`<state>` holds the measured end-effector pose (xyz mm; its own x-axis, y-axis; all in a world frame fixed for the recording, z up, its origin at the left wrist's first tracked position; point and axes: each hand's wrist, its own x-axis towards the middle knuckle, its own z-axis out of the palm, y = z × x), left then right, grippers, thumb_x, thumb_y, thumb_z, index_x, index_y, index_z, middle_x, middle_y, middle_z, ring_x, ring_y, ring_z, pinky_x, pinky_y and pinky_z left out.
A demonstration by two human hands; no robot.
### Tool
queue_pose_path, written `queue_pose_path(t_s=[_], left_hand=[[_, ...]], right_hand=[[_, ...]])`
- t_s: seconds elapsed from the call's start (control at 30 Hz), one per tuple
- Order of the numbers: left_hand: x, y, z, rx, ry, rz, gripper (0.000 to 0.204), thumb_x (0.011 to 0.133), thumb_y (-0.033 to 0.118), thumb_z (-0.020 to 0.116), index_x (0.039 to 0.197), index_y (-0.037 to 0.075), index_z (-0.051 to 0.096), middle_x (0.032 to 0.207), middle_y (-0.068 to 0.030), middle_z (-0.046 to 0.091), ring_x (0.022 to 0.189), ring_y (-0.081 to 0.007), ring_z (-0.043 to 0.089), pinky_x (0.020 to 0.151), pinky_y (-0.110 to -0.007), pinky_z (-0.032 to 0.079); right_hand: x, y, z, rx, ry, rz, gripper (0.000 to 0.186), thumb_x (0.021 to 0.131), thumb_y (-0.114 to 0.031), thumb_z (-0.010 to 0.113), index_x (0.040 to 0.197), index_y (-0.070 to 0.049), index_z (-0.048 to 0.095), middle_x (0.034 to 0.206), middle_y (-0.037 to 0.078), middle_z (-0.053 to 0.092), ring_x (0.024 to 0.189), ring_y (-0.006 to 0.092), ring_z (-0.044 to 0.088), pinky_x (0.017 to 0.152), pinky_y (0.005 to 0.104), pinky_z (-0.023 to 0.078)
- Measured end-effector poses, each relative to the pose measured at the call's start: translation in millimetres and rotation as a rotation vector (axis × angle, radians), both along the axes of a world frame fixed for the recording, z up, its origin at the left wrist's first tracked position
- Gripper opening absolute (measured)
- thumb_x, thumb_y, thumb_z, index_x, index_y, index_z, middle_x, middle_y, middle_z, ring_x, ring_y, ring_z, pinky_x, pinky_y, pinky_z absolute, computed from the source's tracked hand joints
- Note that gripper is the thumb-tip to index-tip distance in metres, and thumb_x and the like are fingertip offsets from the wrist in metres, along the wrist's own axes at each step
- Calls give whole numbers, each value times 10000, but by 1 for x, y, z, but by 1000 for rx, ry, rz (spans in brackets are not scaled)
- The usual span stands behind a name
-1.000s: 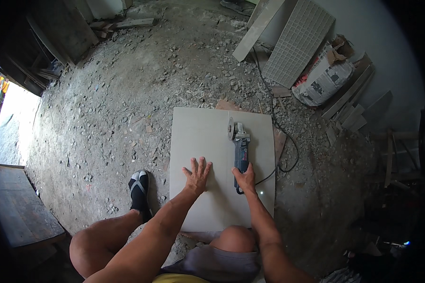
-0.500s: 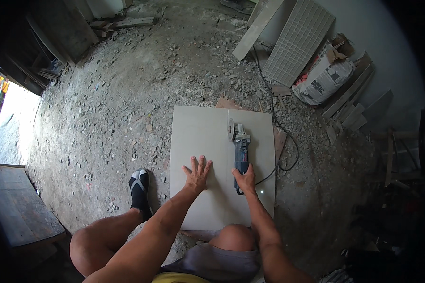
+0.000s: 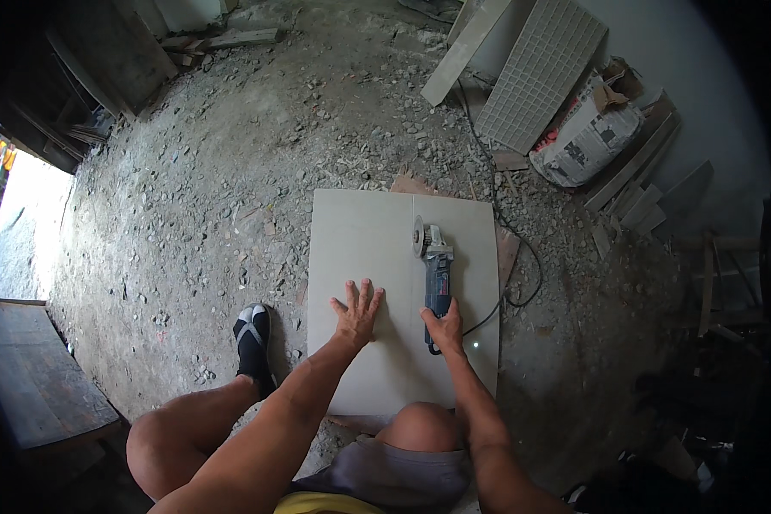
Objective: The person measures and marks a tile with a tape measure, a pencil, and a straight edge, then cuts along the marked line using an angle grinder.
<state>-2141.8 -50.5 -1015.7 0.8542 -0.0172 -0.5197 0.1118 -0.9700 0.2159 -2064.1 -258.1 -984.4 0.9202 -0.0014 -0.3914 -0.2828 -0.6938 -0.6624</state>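
Observation:
A large pale tile [image 3: 351,231] lies flat in front of me, with a thin straight line running down it from its far edge. My left hand [image 3: 357,317] is spread flat on the tile, left of that line. In my right hand [image 3: 443,324] is the rear body of a dark angle grinder [image 3: 438,278]. Its round cutting disc [image 3: 418,236] stands on edge along the line near the far part of the tile. Whether the disc is spinning, I cannot tell. My knee touches or overhangs the tile's near edge.
A black cord [image 3: 540,272] loops right of the tile and runs back. Broken pieces and gravel cover the floor [image 3: 206,188]. At the far right a gridded tile [image 3: 544,73], a torn sack [image 3: 591,141] and boards lean by the wall. A wooden bench [image 3: 43,373] stands at left.
Almost nothing differs. The whole view has shifted very slightly, while both hands and the grinder keep their places on the tile.

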Motion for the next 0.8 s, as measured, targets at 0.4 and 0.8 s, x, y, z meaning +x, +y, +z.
queue_pose_path(t_s=[0.4,0.8], left_hand=[[-1,2,-2,-7,-11,-6,1274,642,473,873,1580,209,53,1631,-188,-24,1457,-533,4,976,-822,251],[-4,2,-8,-15,-50,10,1303,591,462,901,1578,217,86,1632,-175,-1,1459,-523,35,966,-820,271]], right_hand=[[-7,-4,-7,8,-35,-23,635,723,-349,748,1164,58,539,985,217,665,872,339,669,811,414,518],[-13,-3,6,33,11,-15,659,721,-340,750,1192,64,527,1009,229,660,901,345,662,826,409,517]])
